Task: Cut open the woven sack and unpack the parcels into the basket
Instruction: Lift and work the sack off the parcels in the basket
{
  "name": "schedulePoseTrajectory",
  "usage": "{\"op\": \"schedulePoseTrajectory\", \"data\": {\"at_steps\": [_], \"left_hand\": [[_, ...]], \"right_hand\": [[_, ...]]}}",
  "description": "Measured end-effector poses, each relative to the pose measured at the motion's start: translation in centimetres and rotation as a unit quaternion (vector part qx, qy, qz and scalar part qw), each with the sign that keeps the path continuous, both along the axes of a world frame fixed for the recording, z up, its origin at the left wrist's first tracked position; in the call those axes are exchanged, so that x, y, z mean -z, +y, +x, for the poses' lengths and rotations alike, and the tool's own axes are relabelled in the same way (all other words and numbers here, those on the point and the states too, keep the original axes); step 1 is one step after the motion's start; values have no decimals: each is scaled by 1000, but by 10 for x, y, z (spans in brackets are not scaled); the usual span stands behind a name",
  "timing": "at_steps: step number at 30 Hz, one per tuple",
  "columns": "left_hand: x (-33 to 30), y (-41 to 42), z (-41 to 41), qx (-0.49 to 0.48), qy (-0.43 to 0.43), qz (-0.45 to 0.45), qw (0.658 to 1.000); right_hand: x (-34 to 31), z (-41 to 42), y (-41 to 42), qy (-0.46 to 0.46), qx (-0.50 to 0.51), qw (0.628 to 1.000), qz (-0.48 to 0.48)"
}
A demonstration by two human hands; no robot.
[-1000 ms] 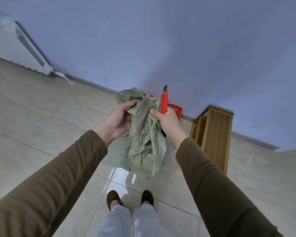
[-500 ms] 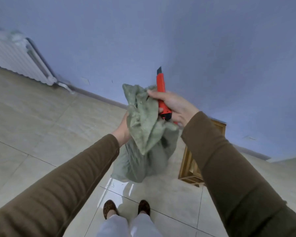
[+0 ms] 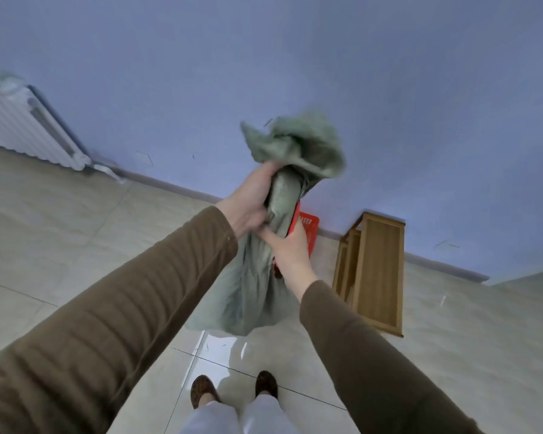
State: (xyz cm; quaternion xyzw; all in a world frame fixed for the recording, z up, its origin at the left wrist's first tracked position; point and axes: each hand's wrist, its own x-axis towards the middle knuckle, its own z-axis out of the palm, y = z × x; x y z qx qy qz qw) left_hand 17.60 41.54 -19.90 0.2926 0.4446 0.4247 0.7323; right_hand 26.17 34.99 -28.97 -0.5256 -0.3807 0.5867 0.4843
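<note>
I hold a limp green woven sack (image 3: 251, 292) upright in the air in front of me. My left hand (image 3: 253, 198) is clenched around its twisted neck, and the bunched mouth flares out above that hand. My right hand (image 3: 290, 249) sits just below, pressed against the sack's right side, and holds a red utility knife (image 3: 295, 216) along the fabric. The knife's blade is hidden. A red plastic basket (image 3: 311, 227) stands on the floor by the wall, mostly hidden behind the sack and my right hand. No parcels are visible.
A wooden stand (image 3: 378, 270) is on the tiled floor to the right of the basket, against the blue wall. A white radiator (image 3: 22, 130) hangs at the far left. My feet (image 3: 232, 389) are on the tiles below the sack.
My left hand has risen and now grips the sack's neck from above. My right hand with the knife has dropped from the sack's top to below the left hand.
</note>
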Motion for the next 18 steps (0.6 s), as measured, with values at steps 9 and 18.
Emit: {"op": "schedulePoseTrajectory", "data": {"at_steps": [9, 18], "left_hand": [[72, -45, -81, 214, 300, 161, 916], [88, -25, -42, 27, 253, 170, 952]], "right_hand": [[-34, 15, 36, 273, -13, 939, -209], [-58, 36, 83, 160, -145, 954, -207]]}}
